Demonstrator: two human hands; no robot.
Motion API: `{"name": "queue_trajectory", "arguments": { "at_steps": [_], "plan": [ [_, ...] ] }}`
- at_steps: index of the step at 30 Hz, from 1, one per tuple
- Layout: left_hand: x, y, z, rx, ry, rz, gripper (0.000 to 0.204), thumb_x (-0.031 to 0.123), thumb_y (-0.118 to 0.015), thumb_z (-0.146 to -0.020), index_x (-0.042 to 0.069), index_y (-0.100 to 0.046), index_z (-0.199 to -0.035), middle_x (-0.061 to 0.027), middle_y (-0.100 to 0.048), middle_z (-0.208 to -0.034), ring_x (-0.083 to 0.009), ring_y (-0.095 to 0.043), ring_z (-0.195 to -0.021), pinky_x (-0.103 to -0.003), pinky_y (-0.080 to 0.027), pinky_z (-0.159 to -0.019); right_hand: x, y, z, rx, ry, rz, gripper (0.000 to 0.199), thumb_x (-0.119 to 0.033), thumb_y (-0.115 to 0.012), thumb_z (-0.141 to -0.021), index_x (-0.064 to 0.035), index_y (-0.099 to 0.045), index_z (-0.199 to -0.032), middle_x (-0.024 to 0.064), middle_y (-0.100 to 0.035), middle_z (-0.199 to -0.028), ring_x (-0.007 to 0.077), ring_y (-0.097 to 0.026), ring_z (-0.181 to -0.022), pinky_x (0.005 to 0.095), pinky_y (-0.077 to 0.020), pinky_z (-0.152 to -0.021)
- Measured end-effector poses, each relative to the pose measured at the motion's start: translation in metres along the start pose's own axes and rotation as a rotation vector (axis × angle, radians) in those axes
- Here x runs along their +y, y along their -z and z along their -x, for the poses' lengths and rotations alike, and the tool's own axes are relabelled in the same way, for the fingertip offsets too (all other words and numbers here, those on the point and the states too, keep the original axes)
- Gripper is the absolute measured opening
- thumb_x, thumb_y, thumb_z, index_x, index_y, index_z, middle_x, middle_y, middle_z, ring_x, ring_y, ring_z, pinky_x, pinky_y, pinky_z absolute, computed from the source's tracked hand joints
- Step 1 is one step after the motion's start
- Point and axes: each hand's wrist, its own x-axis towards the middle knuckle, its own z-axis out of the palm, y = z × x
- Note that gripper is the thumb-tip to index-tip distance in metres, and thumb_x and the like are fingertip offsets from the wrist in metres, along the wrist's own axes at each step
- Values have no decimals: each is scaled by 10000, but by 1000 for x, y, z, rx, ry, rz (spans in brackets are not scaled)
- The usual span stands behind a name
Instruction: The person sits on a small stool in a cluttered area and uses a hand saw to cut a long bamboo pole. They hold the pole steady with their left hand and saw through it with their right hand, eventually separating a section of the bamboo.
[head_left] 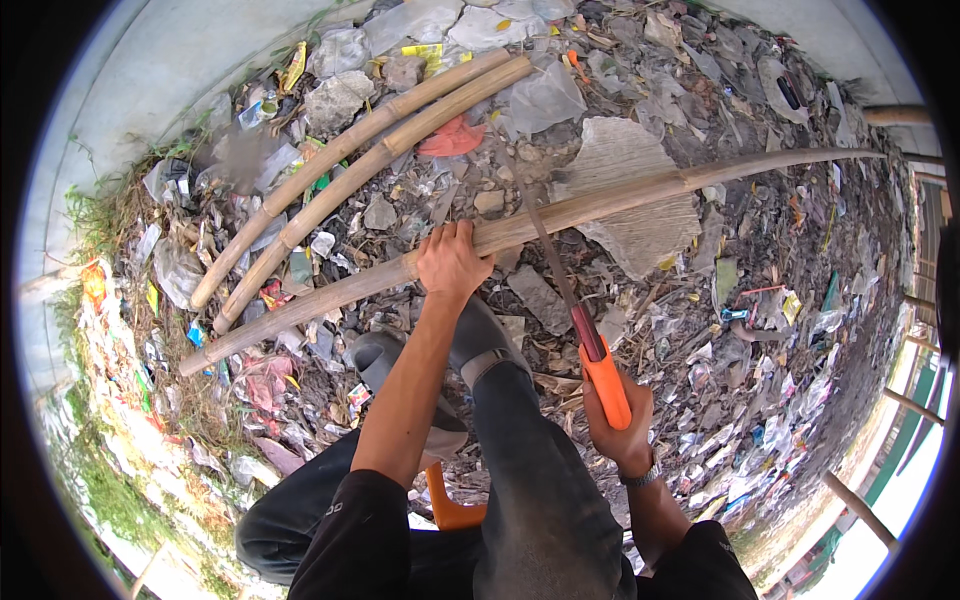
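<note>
My left hand [452, 262] is closed over a long bamboo pole [610, 200], which lies slantwise across the ground from lower left to upper right. In my right hand [618, 425] is a hand saw [606, 385] with an orange handle. The saw's narrow blade crosses the pole just right of my left hand, and its far end extends beyond the pole. Whether the teeth have cut into the bamboo cannot be made out. Two shorter bamboo pieces [350, 150] [375, 165] lie side by side beyond the pole at the left.
Plastic scraps and stones litter the ground. A broken flat slab [637, 235] lies under the pole. My grey boots [485, 335] are close to the pole, and an orange plastic piece [450, 503] shows between my legs. A pale wall [130, 110] borders the far left.
</note>
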Motion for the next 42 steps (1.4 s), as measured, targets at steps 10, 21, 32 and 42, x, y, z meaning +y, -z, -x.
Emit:
{"name": "queue_trajectory", "arguments": {
  "at_steps": [10, 21, 32, 42],
  "plan": [
    [1, 2, -8, -111, 33, 1, 451, 424, -821, -724, 106, -704, -1022, -110, -763, -977, -304, -721, -1010, -431, -535, -934, 34, 13, 61, -25, 25, 114, 48, -51, -722, -869, -17, -696, -847, 110, -623, -619, 249, -646, -495, 340, -485, -503],
    [-8, -14, -3, -134, -3, -73, 278, 286, -723, -794, 101, -678, -996, -113, -768, -991, -328, -737, -968, -440, -554, -904, 2, -54, -75, 98, 150, -139, 111, -68, -717, -926, 38, -699, -899, 17, -579, -632, 72, -498, -547, 291, -407, -514],
    [-7, -13, -17, -114, -16, -101, 247, 220, -712, -766, 95, -676, -976, -120, -759, -980, -323, -727, -971, -427, -548, -903, 33, 23, 61, 48, -62, -11, 62, -53, -712, -875, 8, -700, -876, 74, -626, -628, 126, -608, -527, 307, -476, -522],
    [-6, -7, -15, -200, 15, -81, 241, 214, -692, -780, 77, -682, -978, -162, -766, -1013, -334, -739, -996, -434, -546, -936, 36, -10, 25, 39, -42, -78, 122, -59, -736, -876, -11, -661, -793, 53, -588, -587, 120, -589, -489, 302, -458, -496]
  ]
}}
